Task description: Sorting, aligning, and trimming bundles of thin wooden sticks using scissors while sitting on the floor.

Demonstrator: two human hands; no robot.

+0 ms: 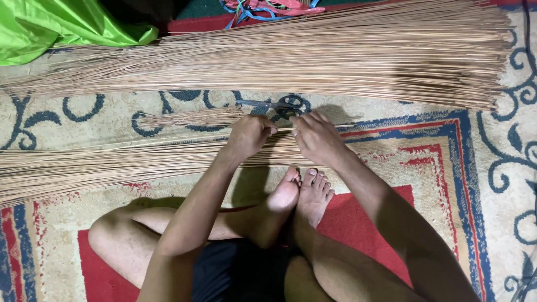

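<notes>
My left hand (249, 136) and my right hand (316, 136) both pinch one thin tan stick (284, 129) held level between them, above my bare feet. Just under the hands lies a long loose bundle of the same thin sticks (112, 165), running off to the left. A small separate bunch of sticks (190, 118) lies just beyond the left hand. Dark scissors (279, 105) rest on the carpet right behind both hands.
A large pile of thin sticks (335, 56) spans the far side. A bright green cloth (61, 25) sits at top left, coloured cords (268, 8) at top middle. I sit cross-legged on a patterned carpet (447, 151).
</notes>
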